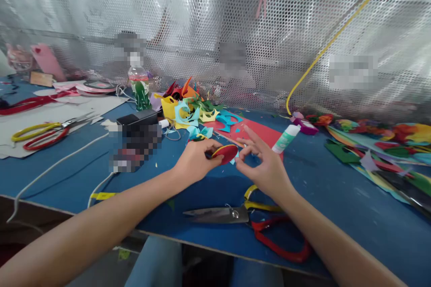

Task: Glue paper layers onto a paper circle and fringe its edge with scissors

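Observation:
My left hand (198, 157) is closed around a small stack of paper circles (226, 154), red on the face toward me with a yellow rim behind it. Just to the right, my right hand (264, 161) has its thumb and a fingertip brought together in a pinch, the other fingers raised. Whatever the pinch holds, if anything, is too small to make out. Below both hands lie large scissors (232, 213) with a yellow and a red handle, blades pointing left. Behind my right hand a white and green glue stick (286, 138) leans over red paper (266, 133).
Colourful paper scraps (188, 110) pile up at the back centre, beside a green-labelled bottle (139, 87) and a black box (137, 121). A second pair of scissors (50, 132) lies left. Layered coloured paper (380, 152) covers the right side. A perforated metal panel (202, 31) closes the back.

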`<state>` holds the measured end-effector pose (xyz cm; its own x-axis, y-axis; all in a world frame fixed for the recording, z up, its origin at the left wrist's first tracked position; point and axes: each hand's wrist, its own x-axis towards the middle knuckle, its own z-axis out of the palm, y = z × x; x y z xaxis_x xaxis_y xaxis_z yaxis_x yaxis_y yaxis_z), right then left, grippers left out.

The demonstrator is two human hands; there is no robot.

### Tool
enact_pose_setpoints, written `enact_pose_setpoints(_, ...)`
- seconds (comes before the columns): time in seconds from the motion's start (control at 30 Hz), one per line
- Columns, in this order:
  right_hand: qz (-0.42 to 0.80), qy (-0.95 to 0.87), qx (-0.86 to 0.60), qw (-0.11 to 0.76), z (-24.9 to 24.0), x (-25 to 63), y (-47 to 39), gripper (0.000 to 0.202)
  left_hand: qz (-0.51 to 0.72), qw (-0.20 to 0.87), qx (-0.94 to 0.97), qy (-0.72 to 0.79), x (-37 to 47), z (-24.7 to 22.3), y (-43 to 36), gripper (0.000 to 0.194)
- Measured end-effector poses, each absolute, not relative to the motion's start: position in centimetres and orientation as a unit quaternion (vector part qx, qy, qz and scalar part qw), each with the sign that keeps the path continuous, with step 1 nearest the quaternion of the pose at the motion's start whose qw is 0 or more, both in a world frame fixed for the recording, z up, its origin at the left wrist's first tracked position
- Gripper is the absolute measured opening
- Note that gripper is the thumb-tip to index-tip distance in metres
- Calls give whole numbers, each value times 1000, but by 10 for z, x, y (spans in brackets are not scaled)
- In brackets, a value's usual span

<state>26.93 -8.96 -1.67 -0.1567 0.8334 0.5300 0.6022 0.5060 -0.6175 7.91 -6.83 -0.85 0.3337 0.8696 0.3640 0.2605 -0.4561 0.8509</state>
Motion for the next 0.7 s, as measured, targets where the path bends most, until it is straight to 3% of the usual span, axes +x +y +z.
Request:
enact_pose_setpoints(0.17, 135, -755, -451, 456, -21, 260, -95, 84, 437, 344, 742, 374, 77, -9, -66, 16)
enact_pose_setpoints(0.37, 101, -747, -468, 461, -26, 266, -84, 61, 436, 341, 746, 371, 78, -11, -67, 13)
enact_pose_setpoints(0.57, 129, -741, -464, 467, -24, 263, -90, 74, 440, 334, 746, 372, 76, -8, -65, 14)
enact_pose_setpoints(0.7, 109, -726, -472, 488, -21, 265, -92, 38, 434, 342, 751, 360, 72, -7, -62, 15)
